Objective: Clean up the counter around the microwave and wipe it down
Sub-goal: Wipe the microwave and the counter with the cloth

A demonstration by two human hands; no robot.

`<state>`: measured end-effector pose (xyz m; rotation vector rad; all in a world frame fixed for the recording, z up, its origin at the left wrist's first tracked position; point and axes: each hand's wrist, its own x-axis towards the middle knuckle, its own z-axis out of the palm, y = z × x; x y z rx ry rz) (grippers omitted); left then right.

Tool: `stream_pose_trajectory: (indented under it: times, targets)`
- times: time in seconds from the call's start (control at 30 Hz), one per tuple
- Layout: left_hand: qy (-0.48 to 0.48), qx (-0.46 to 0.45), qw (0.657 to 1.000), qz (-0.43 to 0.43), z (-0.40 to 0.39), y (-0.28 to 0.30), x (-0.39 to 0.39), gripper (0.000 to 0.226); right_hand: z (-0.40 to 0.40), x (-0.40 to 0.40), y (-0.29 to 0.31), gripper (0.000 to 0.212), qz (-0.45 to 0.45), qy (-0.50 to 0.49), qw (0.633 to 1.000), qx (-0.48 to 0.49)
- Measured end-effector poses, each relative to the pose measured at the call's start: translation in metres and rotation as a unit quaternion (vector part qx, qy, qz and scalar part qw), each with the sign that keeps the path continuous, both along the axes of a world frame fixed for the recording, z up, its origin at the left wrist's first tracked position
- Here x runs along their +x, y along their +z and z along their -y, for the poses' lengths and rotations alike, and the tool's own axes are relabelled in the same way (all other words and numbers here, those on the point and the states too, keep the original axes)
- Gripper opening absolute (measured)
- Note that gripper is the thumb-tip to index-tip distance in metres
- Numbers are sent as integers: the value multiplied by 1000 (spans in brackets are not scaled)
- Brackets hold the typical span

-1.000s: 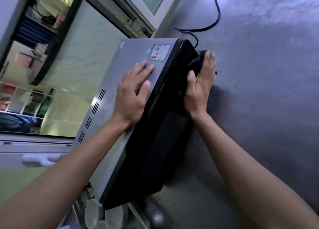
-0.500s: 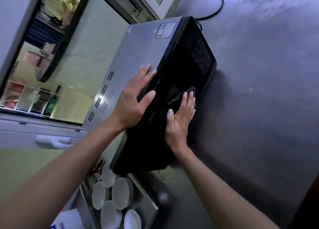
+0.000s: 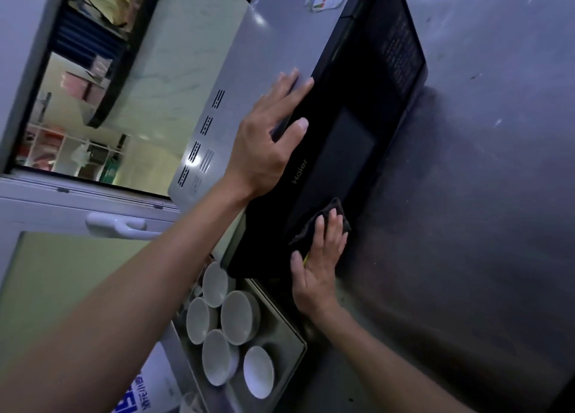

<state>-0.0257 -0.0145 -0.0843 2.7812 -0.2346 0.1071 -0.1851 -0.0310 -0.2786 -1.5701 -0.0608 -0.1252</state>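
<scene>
Right hand [image 3: 317, 263] presses dark cloth [image 3: 314, 223] against microwave [image 3: 342, 126] door.

1 microwave [image 3: 280, 55] at 12 o'clock, 1 dark cloth [image 3: 314, 223], 5 white bowls [image 3: 238, 317] at 7 o'clock, 1 tray [image 3: 280, 347], 2 hands [image 3: 267, 145]

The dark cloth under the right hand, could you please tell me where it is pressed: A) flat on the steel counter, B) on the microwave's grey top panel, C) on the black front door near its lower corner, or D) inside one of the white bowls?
C: the right hand presses the dark cloth against the microwave door's black front, while the left hand rests on the top edge.
</scene>
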Motion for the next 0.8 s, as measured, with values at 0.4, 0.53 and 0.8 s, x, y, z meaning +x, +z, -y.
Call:
stream_pose_trajectory:
  times: [0.4, 0.53, 0.8]
  targets:
    - [3, 9, 1000, -6, 1, 1, 1, 51, 90, 226, -3, 72, -64, -82, 994, 18]
    - [6, 5, 1000, -3, 3, 1, 2, 52, 112, 280, 1, 68, -86, -108, 989, 44]
    - [-6, 37, 999, 10, 3, 2, 6, 53, 102, 267, 3, 67, -111, -128, 983, 65]
